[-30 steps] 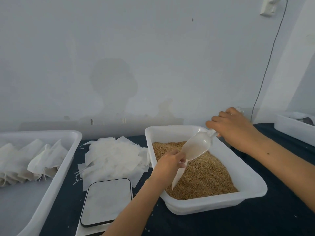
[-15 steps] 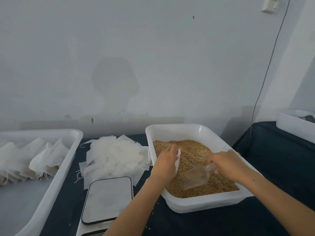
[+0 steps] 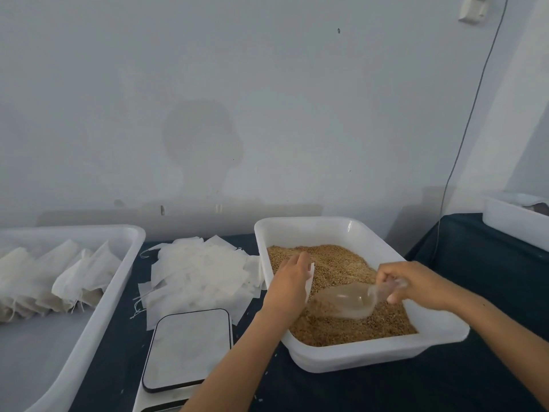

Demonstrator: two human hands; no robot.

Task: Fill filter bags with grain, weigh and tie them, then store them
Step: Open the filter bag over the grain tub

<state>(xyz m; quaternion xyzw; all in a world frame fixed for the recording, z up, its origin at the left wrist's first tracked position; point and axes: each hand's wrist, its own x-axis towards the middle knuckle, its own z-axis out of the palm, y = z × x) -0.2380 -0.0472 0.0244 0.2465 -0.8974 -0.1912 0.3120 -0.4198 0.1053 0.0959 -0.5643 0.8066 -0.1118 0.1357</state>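
We see two bare forearms reaching in from the lower edge, with no sleeve, glove, watch or ring on either. Our left hand [image 3: 289, 276] and right hand [image 3: 416, 282] are both uncovered, the fingers slim with short nails. Motion blur softens the right fingers [image 3: 393, 297], so finer marks cannot be made out.

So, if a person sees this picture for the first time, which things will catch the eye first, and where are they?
Probably the white plastic tub of golden-brown grain, right of centre, where the right hand holds a clear plastic scoop low over the grain while the left hand grips a white filter bag. Left of it lies a loose heap of flat white filter bags, with a grey-topped scale in front.
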